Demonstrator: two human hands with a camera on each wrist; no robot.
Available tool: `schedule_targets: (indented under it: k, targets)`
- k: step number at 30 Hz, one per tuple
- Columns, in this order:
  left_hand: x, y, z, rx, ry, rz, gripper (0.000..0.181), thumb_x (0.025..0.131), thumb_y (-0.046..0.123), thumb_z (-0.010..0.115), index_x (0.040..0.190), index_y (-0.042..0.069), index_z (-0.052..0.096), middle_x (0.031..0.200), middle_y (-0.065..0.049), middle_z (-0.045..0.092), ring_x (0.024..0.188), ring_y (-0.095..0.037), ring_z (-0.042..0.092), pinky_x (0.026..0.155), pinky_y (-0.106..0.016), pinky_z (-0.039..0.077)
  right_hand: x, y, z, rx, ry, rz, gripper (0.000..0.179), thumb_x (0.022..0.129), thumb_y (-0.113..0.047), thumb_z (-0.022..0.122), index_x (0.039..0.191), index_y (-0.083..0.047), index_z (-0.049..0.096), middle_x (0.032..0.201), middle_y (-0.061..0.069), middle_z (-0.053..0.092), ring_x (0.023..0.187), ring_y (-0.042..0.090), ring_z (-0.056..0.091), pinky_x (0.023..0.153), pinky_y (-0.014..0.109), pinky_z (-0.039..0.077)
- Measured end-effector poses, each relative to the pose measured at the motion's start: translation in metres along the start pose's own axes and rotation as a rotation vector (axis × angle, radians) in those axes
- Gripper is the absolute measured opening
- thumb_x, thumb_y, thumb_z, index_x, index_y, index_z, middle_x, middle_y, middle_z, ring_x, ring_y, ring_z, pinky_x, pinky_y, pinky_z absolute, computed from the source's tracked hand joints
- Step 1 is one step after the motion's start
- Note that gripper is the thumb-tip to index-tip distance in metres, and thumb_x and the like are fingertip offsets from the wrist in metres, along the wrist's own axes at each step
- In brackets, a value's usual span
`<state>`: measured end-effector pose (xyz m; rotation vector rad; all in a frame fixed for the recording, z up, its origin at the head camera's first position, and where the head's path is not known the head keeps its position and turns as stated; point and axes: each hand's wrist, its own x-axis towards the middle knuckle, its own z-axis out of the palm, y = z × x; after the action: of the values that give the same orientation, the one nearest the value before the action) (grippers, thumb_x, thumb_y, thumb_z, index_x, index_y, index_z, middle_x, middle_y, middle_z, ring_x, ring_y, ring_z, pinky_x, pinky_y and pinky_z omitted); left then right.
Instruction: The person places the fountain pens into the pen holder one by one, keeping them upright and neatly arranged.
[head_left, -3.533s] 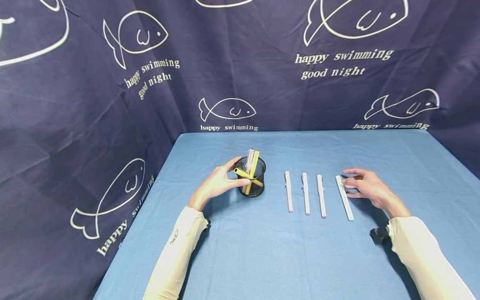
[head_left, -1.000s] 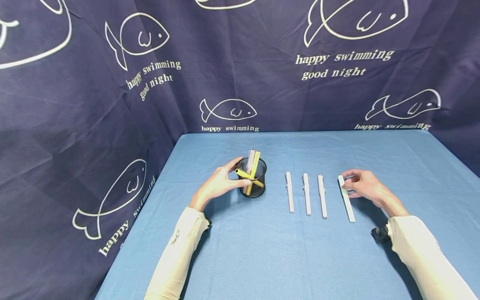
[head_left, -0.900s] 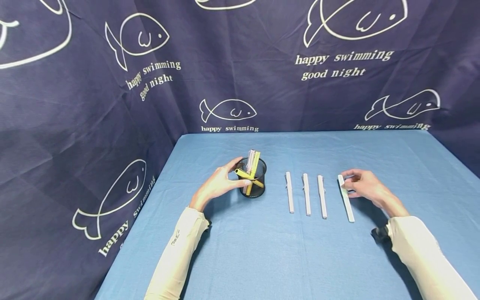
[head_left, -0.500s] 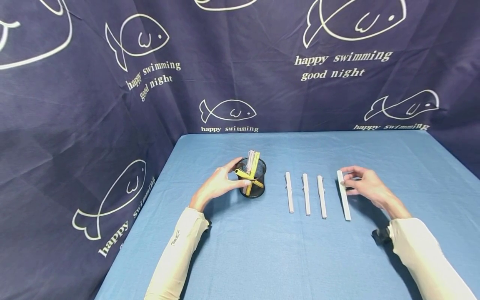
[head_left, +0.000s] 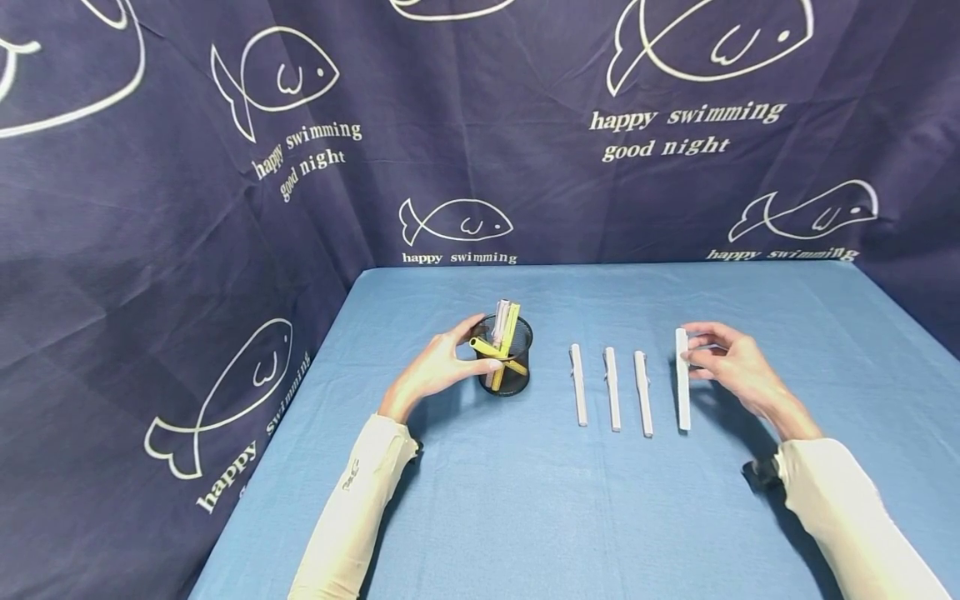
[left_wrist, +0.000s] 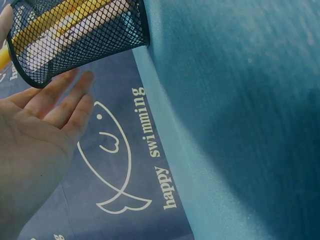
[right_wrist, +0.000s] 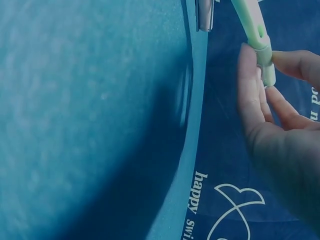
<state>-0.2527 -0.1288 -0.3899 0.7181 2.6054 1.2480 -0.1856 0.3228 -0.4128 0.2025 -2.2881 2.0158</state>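
Observation:
My left hand [head_left: 435, 367] grips a black mesh pen holder [head_left: 516, 380] standing on the cloth, thumb at the front and fingers round its far side. Inside it lean yellow pens [head_left: 511, 321] and a pale pinkish one [head_left: 501, 310]; one yellow pen slants out over the rim. Towards the right, my right hand [head_left: 738, 371] pinches a pale green pen [right_wrist: 248, 19] near one end, between thumb and fingers. That pen looks almost white in the head view and appears raised off the cloth. Its far end is cut off in the right wrist view.
Three pale pens with clips lie side by side between the hands: a left one [head_left: 578, 387], a middle one [head_left: 612, 392] and a right one [head_left: 643, 396]. Blue cloth [head_left: 525, 500] covers the table. Dark blue fabric [head_left: 562, 183] with fish prints hangs behind and at left.
The right hand has taken hold of the pale green pen, lifted it and moved slightly away from me; the pen has turned straighter. The left hand and pen holder stay put.

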Motion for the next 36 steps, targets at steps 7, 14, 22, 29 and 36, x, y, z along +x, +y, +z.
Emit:
schedule_targets:
  k: [7,14,22,29,36]
  targets:
    - [0.000,0.000,0.000,-0.001,-0.001,-0.002,0.094,0.085,0.056,0.080,0.162,0.022,0.038,0.155,-0.010,0.049,0.143,-0.029,0.045,0.114,-0.049,0.038,0.002,-0.001,0.005,0.092,0.018,-0.046,0.039,0.093,0.017,0.061,0.122,-0.010,0.066,0.097,0.004,0.064,0.083,0.009,0.068,0.070,0.026,0.060]
    - [0.000,0.000,0.000,-0.002,0.001,0.000,0.093,0.085,0.056,0.080,0.161,0.023,0.039,0.155,-0.009,0.049,0.142,-0.029,0.045,0.114,-0.050,0.038,0.005,-0.005,0.014,0.146,0.036,-0.086,0.038,0.093,0.018,0.061,0.122,-0.007,0.066,0.096,0.005,0.065,0.082,0.010,0.069,0.070,0.027,0.060]
    - [0.000,-0.001,0.001,0.003,0.017,0.038,0.091,0.087,0.051,0.081,0.160,0.017,0.040,0.151,-0.010,0.053,0.139,-0.030,0.049,0.113,-0.049,0.039,0.012,-0.013,0.028,0.188,0.031,-0.105,0.035,0.094,0.016,0.061,0.124,-0.003,0.064,0.098,0.006,0.064,0.082,0.010,0.068,0.071,0.027,0.060]
    - [-0.001,-0.001,0.000,0.013,0.014,0.022,0.091,0.086,0.054,0.080,0.161,0.022,0.040,0.153,-0.010,0.051,0.139,-0.029,0.048,0.113,-0.047,0.039,0.020,-0.020,0.039,0.192,0.033,-0.108,0.036,0.094,0.016,0.060,0.126,0.000,0.062,0.098,0.007,0.063,0.082,0.011,0.068,0.071,0.028,0.061]
    - [0.000,-0.002,0.001,0.012,0.019,0.020,0.092,0.085,0.056,0.080,0.161,0.021,0.040,0.153,-0.008,0.052,0.139,-0.028,0.048,0.113,-0.047,0.039,0.028,-0.026,0.052,0.206,0.036,-0.115,0.037,0.094,0.015,0.061,0.127,0.000,0.063,0.098,0.007,0.062,0.081,0.010,0.067,0.071,0.029,0.061]
